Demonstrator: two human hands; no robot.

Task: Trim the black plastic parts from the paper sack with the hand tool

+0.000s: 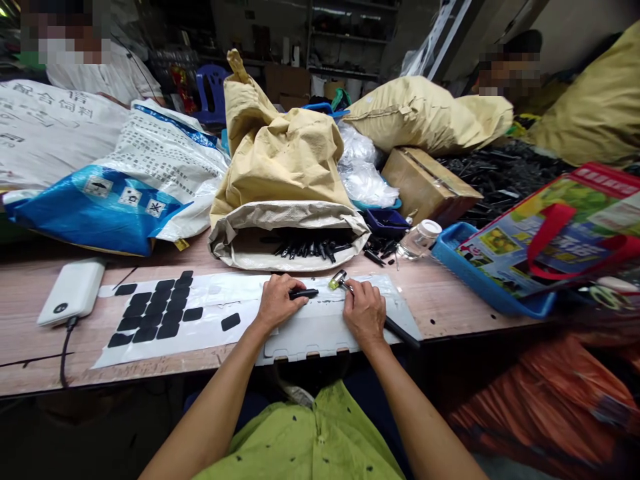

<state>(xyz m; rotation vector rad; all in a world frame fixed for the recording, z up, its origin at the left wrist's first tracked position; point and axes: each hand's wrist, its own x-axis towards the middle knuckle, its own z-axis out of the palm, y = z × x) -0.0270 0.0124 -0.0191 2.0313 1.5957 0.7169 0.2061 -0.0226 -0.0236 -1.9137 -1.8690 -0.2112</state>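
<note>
Green, dark-flecked cloth of our shirt (313, 440) lies nearest, below the wood-grain table (425, 287). Far beyond our hands, shelves (350, 36) line a dim room; just ahead, a crumpled tan sack (290, 153) gapes around slender black pieces (313, 249). To their left, rounded black squares (149, 319) dot white paper (207, 333). Our hands are apart: our left hand (277, 303) pinches a smooth, dark, pen-shaped piece (307, 293) over the pale board (315, 330); our right hand (366, 313) grips a shiny-headed, black-handled hammer (339, 279).
</note>
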